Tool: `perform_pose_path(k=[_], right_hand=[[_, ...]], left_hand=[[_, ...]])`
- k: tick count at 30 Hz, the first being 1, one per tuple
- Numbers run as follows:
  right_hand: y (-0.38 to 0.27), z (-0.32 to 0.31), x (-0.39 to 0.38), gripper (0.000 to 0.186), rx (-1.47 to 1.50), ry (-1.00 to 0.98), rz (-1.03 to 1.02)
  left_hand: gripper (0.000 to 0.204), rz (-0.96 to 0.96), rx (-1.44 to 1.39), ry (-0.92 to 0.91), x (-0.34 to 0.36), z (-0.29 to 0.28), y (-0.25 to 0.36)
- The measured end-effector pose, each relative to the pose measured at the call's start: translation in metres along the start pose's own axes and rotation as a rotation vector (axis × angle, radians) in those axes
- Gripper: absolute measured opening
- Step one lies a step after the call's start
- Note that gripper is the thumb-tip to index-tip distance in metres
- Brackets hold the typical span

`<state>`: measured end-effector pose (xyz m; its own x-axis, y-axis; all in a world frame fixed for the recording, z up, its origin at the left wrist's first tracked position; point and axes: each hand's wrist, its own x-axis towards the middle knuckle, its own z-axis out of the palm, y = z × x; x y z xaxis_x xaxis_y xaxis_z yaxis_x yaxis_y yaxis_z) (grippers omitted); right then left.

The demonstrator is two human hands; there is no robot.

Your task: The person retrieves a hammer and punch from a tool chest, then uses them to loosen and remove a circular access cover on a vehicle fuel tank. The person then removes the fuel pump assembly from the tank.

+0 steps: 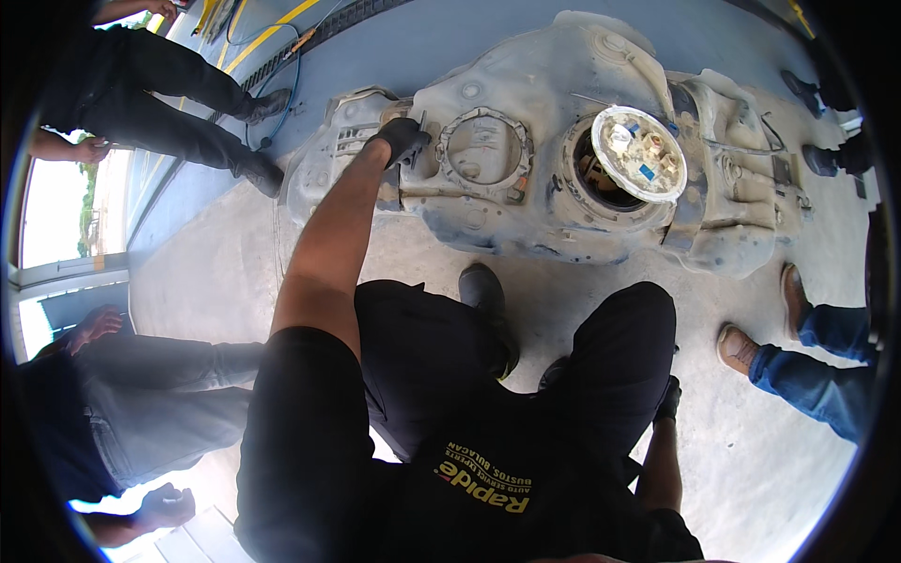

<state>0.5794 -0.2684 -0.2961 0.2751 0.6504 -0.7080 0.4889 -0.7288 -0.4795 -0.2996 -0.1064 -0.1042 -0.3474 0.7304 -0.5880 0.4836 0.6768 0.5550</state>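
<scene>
A large, dusty beige fuel tank [572, 225] lies on the floor in front of my knees. My left hand [404, 143], in a black glove, is at its left part with the fingers closed around a slim metal tool [419, 129], whose exact kind is unclear. Just right of that hand, a notched lock ring [447, 178] lies on the tank top. Farther right, the round white fuel pump cover [627, 178] sits tilted over a dark opening [591, 178], leaving part of it uncovered. My right hand [668, 399], also gloved, is low beside my right knee, its fingers mostly hidden.
Several people stand around: dark trousers [178, 103] and grey trousers [169, 394] at left, blue jeans [812, 375] with brown shoes at right. A blue hose [295, 89] and a floor drain grate [328, 33] are at the far left.
</scene>
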Motion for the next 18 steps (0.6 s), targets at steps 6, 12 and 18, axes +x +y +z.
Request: perform_pose_path(k=[6,12,18], right_hand=[[-0.053,0.023,-0.003,0.038,0.655,-0.135,0.292],[-0.093,0.022,-0.009,0.042,-0.194,0.140,-0.367],[-0.303,0.000,-0.094,0.024,0.046,0.303,-1.059]], left_hand=[[0.030,0.045,0.141,-0.009,0.003,-0.010,-0.015],[0.031,0.321,0.338,0.474,-0.019,-0.043,-0.027],[0.052,0.286,0.434,0.277,-0.074,-0.009,0.084]])
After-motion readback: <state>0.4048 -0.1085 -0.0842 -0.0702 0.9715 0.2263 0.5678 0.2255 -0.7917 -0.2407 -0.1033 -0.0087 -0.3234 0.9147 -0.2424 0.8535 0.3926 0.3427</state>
